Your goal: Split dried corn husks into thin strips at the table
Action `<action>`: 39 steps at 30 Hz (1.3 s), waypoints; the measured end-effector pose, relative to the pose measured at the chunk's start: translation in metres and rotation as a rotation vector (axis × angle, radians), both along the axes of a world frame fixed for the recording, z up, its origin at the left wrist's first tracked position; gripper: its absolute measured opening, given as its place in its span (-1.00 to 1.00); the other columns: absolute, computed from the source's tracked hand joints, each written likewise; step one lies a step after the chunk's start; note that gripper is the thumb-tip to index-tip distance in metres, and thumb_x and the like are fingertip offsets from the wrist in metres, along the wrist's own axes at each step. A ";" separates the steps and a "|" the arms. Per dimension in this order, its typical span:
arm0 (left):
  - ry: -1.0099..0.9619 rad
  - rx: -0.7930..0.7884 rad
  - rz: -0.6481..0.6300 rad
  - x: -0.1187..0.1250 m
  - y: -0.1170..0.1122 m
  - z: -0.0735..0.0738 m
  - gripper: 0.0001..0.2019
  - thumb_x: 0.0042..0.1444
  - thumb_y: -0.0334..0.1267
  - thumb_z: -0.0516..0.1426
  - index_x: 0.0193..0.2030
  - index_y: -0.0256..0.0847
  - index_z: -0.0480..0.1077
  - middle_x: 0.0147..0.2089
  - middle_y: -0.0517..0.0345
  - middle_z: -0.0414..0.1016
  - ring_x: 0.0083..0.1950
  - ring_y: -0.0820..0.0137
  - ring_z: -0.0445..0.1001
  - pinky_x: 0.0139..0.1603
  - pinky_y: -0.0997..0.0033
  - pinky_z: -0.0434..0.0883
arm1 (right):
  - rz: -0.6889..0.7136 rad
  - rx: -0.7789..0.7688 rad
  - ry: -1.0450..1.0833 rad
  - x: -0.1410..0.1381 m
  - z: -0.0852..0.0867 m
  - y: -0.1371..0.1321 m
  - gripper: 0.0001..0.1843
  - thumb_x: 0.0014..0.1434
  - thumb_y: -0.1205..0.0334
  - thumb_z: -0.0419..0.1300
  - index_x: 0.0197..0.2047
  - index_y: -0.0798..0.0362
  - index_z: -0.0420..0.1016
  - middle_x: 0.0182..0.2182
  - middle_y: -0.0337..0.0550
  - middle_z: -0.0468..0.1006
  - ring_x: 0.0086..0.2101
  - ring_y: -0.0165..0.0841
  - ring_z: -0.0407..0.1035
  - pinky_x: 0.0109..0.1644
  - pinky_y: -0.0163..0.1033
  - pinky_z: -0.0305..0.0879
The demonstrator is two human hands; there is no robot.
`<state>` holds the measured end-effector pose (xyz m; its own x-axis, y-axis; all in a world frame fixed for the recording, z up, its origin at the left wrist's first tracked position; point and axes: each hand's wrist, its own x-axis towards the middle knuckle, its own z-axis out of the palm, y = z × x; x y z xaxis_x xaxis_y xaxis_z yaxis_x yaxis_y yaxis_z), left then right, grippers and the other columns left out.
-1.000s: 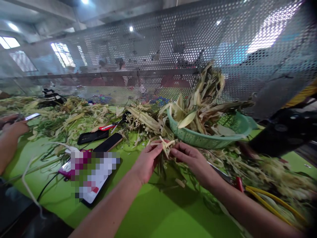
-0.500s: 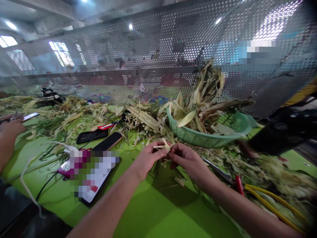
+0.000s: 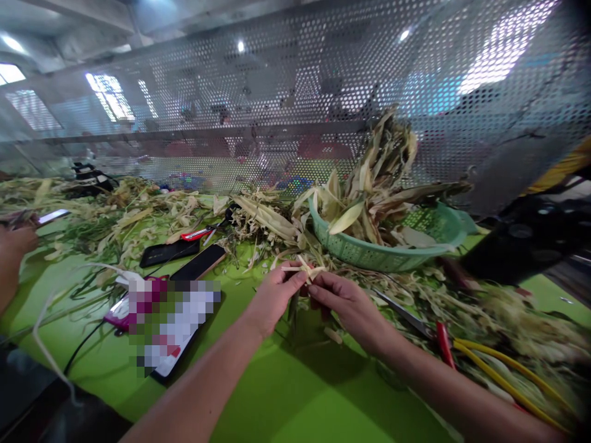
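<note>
Mid-folding, we judged: left hand and right hand fingers pinched crossed pale strips; next fold called for steady tension.

A smooth, bright-green tabletop carries a perforated, pale-green plastic basket. Left of the basket lie two flat, black, rectangular devices and dry, straw-coloured husks; to its near right, pale, stringy plant scraps spread.
</note>
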<state>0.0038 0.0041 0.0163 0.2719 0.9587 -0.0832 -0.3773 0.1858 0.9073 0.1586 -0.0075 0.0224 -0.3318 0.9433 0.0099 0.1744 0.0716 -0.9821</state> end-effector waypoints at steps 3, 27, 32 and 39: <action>0.020 -0.039 0.017 0.001 0.000 -0.003 -0.65 -0.01 -0.06 0.27 -0.18 -0.27 0.41 -0.40 0.19 0.41 -0.36 0.49 0.38 -0.27 0.45 0.33 | -0.021 0.071 -0.086 0.001 0.003 0.000 -0.73 0.21 0.09 0.10 -0.46 0.04 0.30 -0.57 -0.32 0.25 -0.53 -0.45 0.18 -0.47 -0.34 0.14; -0.125 -0.109 -0.086 -0.001 0.000 0.000 -0.72 -0.05 -0.14 0.31 -0.29 -0.23 0.36 -0.44 0.24 0.33 -0.46 0.55 0.31 -0.38 0.51 0.30 | -0.126 0.399 -0.363 0.017 0.007 0.009 -0.75 0.23 0.00 0.12 -0.24 0.01 0.43 -0.36 -0.16 0.44 -0.37 -0.33 0.29 -0.30 -0.25 0.21; 0.013 -0.039 -0.099 -0.002 0.001 -0.001 -0.78 0.05 -0.13 0.23 -0.30 -0.22 0.38 -0.43 0.23 0.32 -0.45 0.55 0.26 -0.40 0.53 0.22 | -0.056 0.334 -0.388 0.017 0.003 0.010 -0.66 0.25 0.01 0.07 -0.47 0.03 0.34 -0.54 -0.28 0.29 -0.47 -0.38 0.20 -0.40 -0.30 0.10; 0.166 0.049 -0.128 -0.005 0.000 -0.002 -0.77 0.08 -0.06 0.18 -0.38 -0.19 0.36 -0.51 0.26 0.17 -0.49 0.52 0.07 -0.46 0.49 -0.01 | -0.061 0.490 -0.492 0.019 0.006 0.012 -0.72 0.24 0.14 0.06 -0.49 0.02 0.28 -0.51 -0.25 0.34 -0.45 -0.37 0.24 -0.37 -0.29 0.09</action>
<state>-0.0010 0.0046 0.0146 0.3785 0.9211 -0.0912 -0.1981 0.1769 0.9641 0.1772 0.0041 0.0281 -0.3537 0.8855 0.3014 0.6088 0.4626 -0.6445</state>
